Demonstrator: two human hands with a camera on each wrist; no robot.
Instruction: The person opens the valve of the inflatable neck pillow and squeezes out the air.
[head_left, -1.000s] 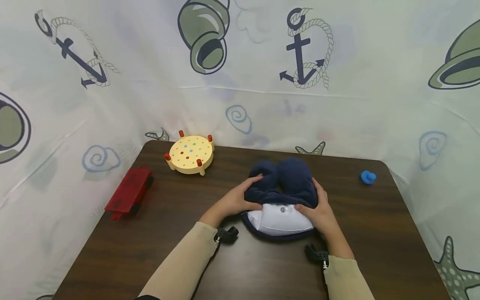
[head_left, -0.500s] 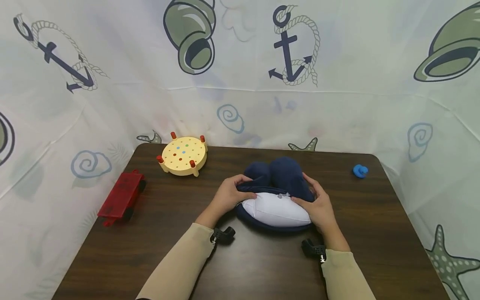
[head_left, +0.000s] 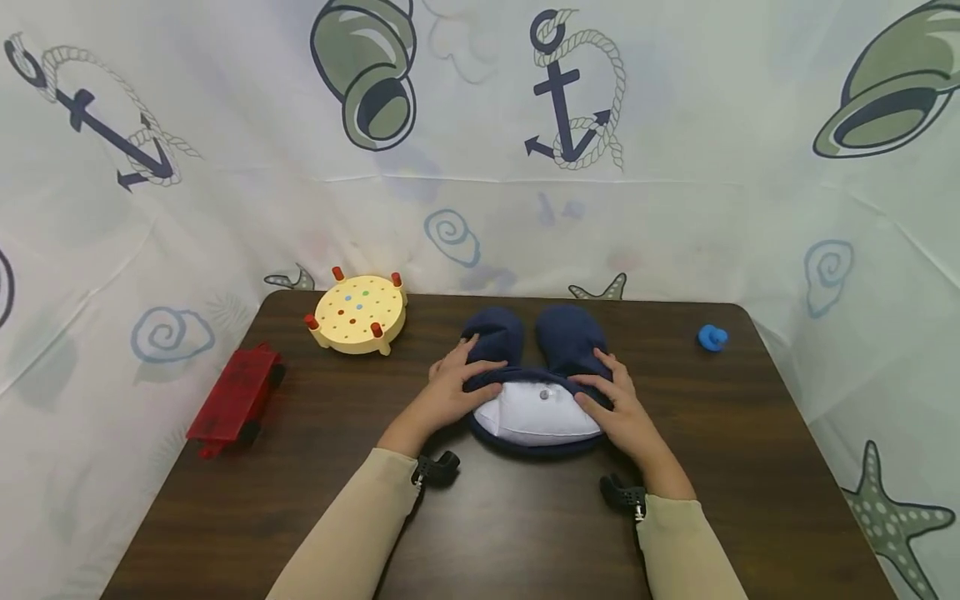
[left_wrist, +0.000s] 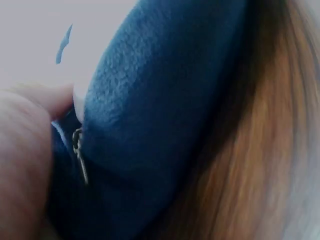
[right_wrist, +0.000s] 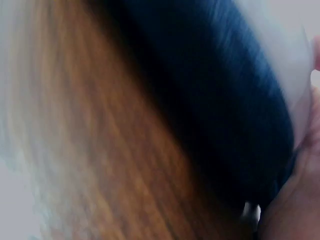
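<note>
A navy U-shaped neck pillow (head_left: 573,337) lies on the table in the head view, its two rounded arms pointing away from me. The cover gapes along the near side, baring a white inner cushion (head_left: 536,417) with a small round grey spot at its upper edge. My left hand (head_left: 444,393) rests on the pillow's left side, fingers spread, thumb at the white part. On the opposite side my right hand (head_left: 626,417) touches the cover with spread fingers. The left wrist view shows a metal zipper pull (left_wrist: 81,157) at the opening's corner, beside my hand.
A yellow round toy (head_left: 360,312) with red-tipped pegs stands at the back left. Left of my arm lies a red wheeled toy (head_left: 234,396). A small blue object (head_left: 712,337) sits near the table's back right corner. A patterned curtain hangs behind the table.
My fingers have loosened from gripping the cover and spread over it. The pillow's two arms have moved apart. The head view has shifted slightly to the right.
</note>
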